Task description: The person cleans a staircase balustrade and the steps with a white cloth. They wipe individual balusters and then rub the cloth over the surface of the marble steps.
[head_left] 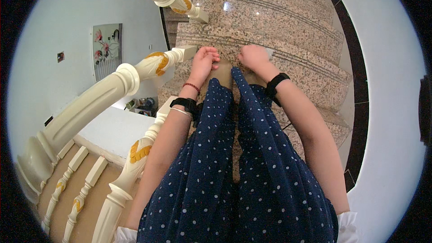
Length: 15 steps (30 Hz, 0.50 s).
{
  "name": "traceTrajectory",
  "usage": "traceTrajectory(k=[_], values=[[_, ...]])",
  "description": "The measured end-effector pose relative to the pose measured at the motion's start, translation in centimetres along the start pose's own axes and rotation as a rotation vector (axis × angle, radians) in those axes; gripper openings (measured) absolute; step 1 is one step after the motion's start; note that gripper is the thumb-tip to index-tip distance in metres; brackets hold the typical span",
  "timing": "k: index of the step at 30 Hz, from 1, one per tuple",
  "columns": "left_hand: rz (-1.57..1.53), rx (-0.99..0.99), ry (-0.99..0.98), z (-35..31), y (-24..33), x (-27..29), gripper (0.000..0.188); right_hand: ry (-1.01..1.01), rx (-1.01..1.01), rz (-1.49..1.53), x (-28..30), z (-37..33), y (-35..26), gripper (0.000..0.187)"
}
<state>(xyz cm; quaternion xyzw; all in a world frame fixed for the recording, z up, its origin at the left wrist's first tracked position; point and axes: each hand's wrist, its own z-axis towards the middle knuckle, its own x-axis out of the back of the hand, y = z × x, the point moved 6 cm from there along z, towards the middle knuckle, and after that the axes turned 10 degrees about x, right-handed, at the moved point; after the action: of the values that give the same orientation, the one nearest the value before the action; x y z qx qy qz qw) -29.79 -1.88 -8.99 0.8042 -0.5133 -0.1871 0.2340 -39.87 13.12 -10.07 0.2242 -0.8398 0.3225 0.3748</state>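
Observation:
My left hand [206, 64] hovers by my knee, beside the foot of a cream baluster [183, 53]. Its fingers are loosely bent and apart, and nothing shows in them. Over the speckled stone step [310, 65], my right hand [255, 57] is closed with its back up. A small pale scrap [270, 52], like paper or cloth, pokes out beside it; how it is held is hidden under the hand. Black bands [275, 83] circle both wrists. My dark blue dotted skirt [279, 166] covers my lap down to the knees.
Carved cream balusters [112, 85] with gold leaf shapes line the left side, with a drop beyond them. More stone steps [270, 0] fill the view's top. A white wall [391, 63] with dark skirting [360, 81] runs along the right. A flower picture [107, 49] hangs at left.

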Motion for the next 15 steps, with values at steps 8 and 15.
traceTrajectory(k=[8, 15], values=[[0.002, 0.018, 0.011, 0.0, -0.1, 0.1, 0.014, 0.186, -0.090, 0.550, 0.0, -1.6, 3.6, 0.040], [-0.010, 0.018, 0.004, 0.0, -0.1, 0.0, 0.017, 0.275, -0.306, 0.804, -3.9, -3.9, 7.8, 0.049]])
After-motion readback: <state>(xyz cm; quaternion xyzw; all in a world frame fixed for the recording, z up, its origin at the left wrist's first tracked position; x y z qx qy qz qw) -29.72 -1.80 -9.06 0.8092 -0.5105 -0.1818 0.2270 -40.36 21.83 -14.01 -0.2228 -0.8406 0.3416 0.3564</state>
